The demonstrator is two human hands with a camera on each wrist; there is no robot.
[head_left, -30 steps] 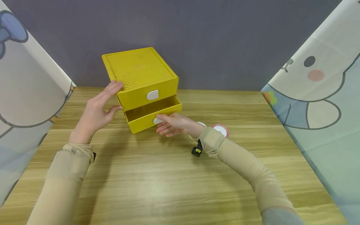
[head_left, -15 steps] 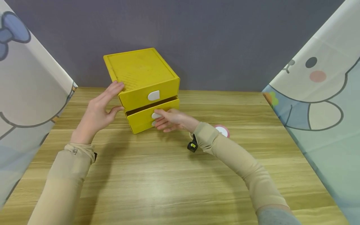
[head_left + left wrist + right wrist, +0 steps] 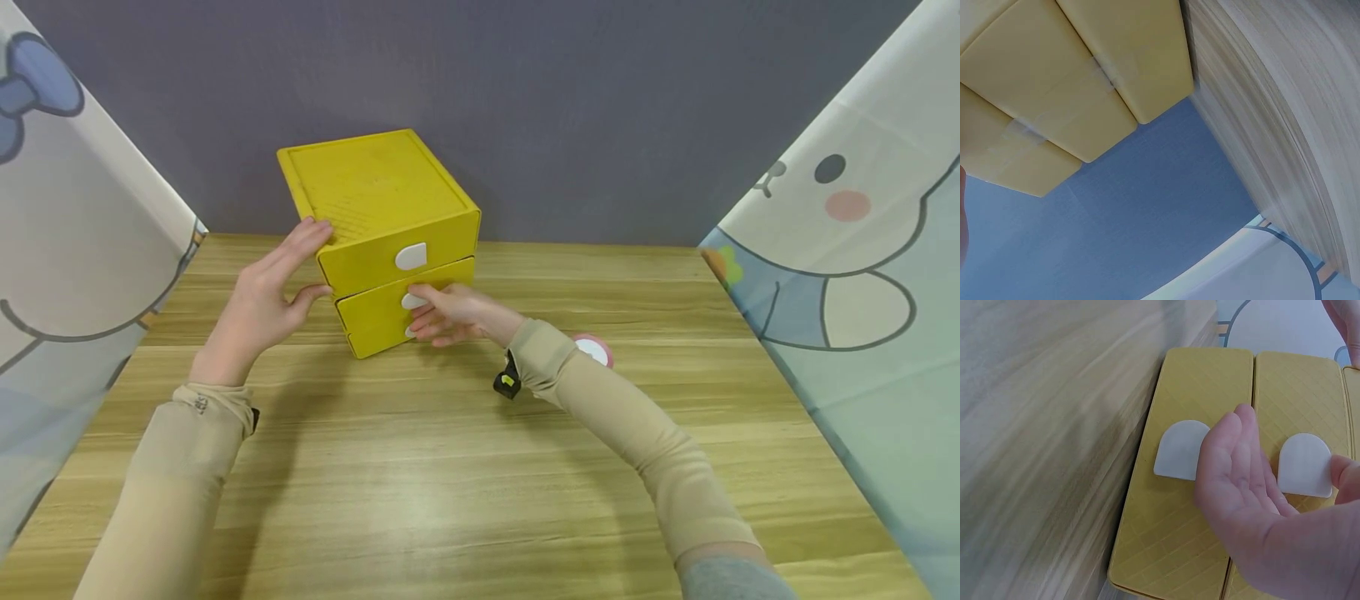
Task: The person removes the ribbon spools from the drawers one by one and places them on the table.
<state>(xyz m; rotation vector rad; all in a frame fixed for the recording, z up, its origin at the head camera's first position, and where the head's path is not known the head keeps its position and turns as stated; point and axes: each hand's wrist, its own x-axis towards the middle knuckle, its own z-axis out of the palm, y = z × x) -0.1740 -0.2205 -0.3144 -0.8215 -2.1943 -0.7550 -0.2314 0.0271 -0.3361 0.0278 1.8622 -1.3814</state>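
Though ajar earlier, drawer (image 3: 377, 311) nearly flush.

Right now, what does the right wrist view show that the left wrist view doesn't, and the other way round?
Only the right wrist view: two white handles and the right hand, its thumb at one of them. Only the left wrist view: clear tape across the seams, and the gray-blue wall. Both: yellow drawers, the wooden table and some patterned backdrop.

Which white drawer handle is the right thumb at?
The middle handle: the thumb of the right hand meets its edge, while the top handle and bottom handle have no thumb against them.
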